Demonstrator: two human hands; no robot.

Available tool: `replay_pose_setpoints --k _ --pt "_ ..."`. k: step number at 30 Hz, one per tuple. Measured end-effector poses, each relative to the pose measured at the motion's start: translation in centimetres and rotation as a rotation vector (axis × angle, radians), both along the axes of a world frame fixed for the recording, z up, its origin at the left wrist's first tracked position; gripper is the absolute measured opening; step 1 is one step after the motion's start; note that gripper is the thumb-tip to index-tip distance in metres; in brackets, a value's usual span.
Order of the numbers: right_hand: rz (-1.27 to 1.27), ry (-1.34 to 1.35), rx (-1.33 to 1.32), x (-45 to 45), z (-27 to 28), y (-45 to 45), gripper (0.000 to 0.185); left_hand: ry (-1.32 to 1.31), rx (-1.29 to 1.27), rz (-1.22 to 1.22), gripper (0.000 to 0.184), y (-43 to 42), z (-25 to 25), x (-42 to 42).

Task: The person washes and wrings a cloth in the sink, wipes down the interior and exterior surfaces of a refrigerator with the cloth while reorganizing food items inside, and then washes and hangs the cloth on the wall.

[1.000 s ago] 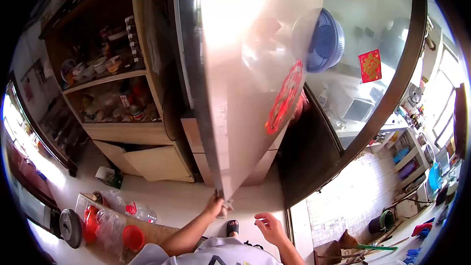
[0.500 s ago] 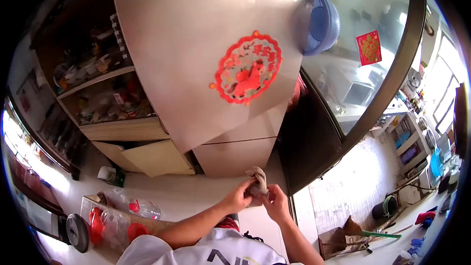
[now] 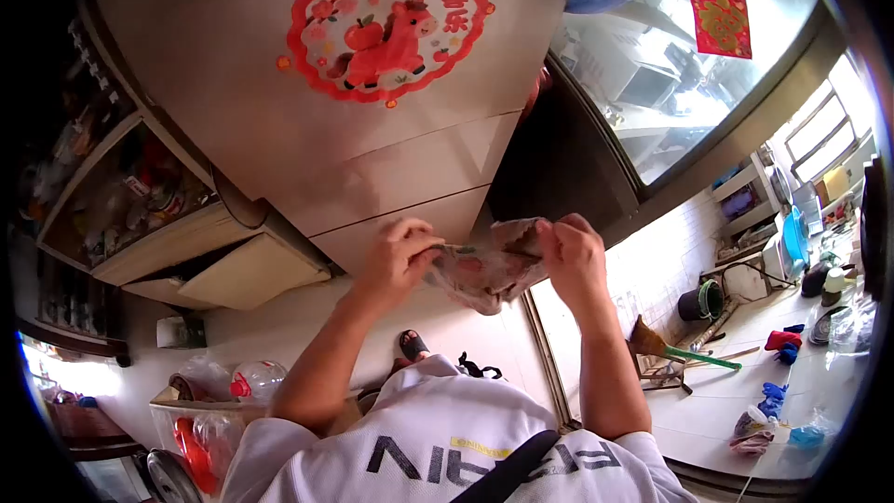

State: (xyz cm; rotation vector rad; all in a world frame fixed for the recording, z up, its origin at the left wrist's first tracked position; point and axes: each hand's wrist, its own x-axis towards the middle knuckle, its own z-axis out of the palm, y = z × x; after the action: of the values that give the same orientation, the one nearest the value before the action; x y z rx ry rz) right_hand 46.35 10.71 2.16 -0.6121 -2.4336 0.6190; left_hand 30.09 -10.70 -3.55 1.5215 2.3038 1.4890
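A thin, crumpled plastic bag (image 3: 484,281), see-through with brownish-pink patches, is stretched between my two hands in front of my chest. My left hand (image 3: 402,256) pinches its left edge between thumb and fingers. At the opposite side, my right hand (image 3: 573,251) grips the upper right edge with curled fingers. The bag sags in the middle, and whatever may lie inside it cannot be made out.
A tall pale refrigerator (image 3: 410,158) with a red horse sticker (image 3: 391,28) stands ahead. To the left are a cupboard (image 3: 251,279) with a door ajar and a bin of plastic bottles (image 3: 256,380). A broom (image 3: 689,354) lies right, past a doorway.
The bag went from a twisted bunch to spread wide between my hands. My hands moved apart and up, and the view came closer to the refrigerator.
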Motion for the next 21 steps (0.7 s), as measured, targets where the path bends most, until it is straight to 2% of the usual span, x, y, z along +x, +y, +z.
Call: replay_pose_setpoints --k 2,3,4,6,7,8,9,11,12,13,15,17,19,20,21 --pt "0.005 0.042 -0.107 -1.3 0.8 1.2 0.033 0.182 0.062 0.062 0.013 -0.6 0.0 -2.4" --pt "-0.009 0.082 -0.142 -1.8 0.9 2.1 0.034 0.083 0.041 0.069 0.013 -1.2 -0.3 -3.2" --pt "-0.119 -0.162 -0.188 -2.3 1.6 2.8 0.034 -0.013 0.018 0.074 0.013 -1.8 -0.4 -4.1" --pt "-0.048 0.135 -0.811 -4.1 0.3 3.0 0.032 -0.261 -0.089 0.099 0.013 -2.8 0.0 -4.8" --pt "-0.007 0.287 -1.120 -5.0 -0.5 3.1 0.031 -0.288 -0.101 0.110 0.012 -2.8 0.5 -4.9" --pt "0.014 0.313 -1.270 -5.8 -0.8 3.0 0.030 -0.316 -0.112 0.125 0.012 -2.8 0.9 -4.9" --pt "0.026 0.316 -1.289 -6.5 -1.4 3.2 0.029 -0.342 -0.120 0.146 0.012 -2.7 1.1 -5.0" --pt "0.072 0.316 -1.334 -7.6 -3.7 3.9 0.027 -0.170 -0.027 0.127 0.011 -2.6 1.4 -5.6" --pt "0.141 0.258 -1.284 -8.0 -6.3 5.4 0.020 -0.074 0.013 0.128 0.011 -2.7 1.8 -6.0" --pt "0.108 0.212 -1.219 -8.5 -7.5 5.5 0.015 -0.059 0.006 0.128 0.010 -2.9 2.4 -6.1" --pt "0.178 0.125 -1.176 -9.2 -6.6 3.6 0.023 -0.027 -0.007 0.141 0.010 -3.3 4.0 -6.0" --pt "0.614 0.068 -1.043 -10.4 -7.9 2.8 0.035 -0.033 -0.081 0.175 0.012 -3.8 4.8 -6.2" --pt "0.618 -0.503 -0.490 -11.3 -6.8 2.3 0.029 -0.079 -0.183 0.221 0.014 -4.3 5.4 -6.2" --pt "0.664 -0.400 -0.155 -11.7 -8.0 2.0 0.028 -0.004 -0.228 0.243 0.019 -4.7 4.5 -6.8" --pt "0.720 -0.318 0.016 -12.5 -9.5 1.9 0.028 -0.024 -0.271 0.304 0.019 -5.0 3.9 -7.2"
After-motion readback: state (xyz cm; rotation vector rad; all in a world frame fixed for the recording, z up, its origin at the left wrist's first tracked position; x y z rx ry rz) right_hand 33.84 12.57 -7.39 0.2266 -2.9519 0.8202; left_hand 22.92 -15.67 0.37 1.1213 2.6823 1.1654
